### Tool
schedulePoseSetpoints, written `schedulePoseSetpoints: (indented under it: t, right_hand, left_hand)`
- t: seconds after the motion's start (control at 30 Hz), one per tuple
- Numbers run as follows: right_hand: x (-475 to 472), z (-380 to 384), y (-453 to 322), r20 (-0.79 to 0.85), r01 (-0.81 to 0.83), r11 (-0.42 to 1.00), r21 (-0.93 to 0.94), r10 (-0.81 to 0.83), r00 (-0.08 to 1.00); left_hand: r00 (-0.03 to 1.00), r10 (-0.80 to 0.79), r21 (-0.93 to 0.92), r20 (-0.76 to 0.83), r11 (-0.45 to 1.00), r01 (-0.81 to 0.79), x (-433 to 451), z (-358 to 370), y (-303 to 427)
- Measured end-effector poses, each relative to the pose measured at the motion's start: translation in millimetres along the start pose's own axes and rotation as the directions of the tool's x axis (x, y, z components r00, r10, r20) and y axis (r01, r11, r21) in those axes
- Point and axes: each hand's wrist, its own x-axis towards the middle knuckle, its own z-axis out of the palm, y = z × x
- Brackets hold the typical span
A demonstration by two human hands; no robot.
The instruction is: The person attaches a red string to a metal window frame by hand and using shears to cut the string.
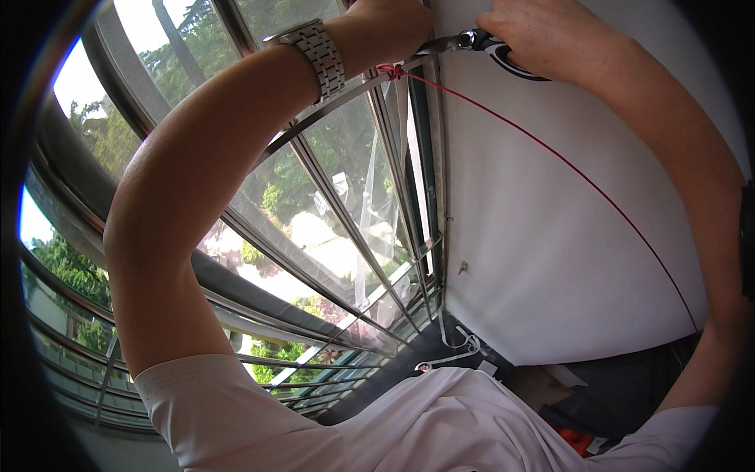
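My right hand grips a pair of scissors with black and pale handles, at the top of the view. Their metal blades point left, toward my left hand, which is cut off by the top edge. What its fingers hold is hidden. Just below that hand, a red cord is knotted around a metal crossbar of the window grille. From the knot the cord runs slackly down to the right, across the white wall. The blades lie above the knot, apart from it as seen here.
Upright metal bars and window panes stand at left, with trees outside. A white wall rises at right. Below lie a white cable, dark fabric and a red object. A small hook sticks out of the wall.
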Motion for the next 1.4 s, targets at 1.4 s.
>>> schedulePoseSetpoints:
  t: [1.4]
  right_hand:
    - [-140,-29,-18,-0.080,-0.250,0.958,0.141,0.263,0.962]
  left_hand:
    - [0.955,0.166,-0.020,-0.244,0.984,-0.176,2,27,0]
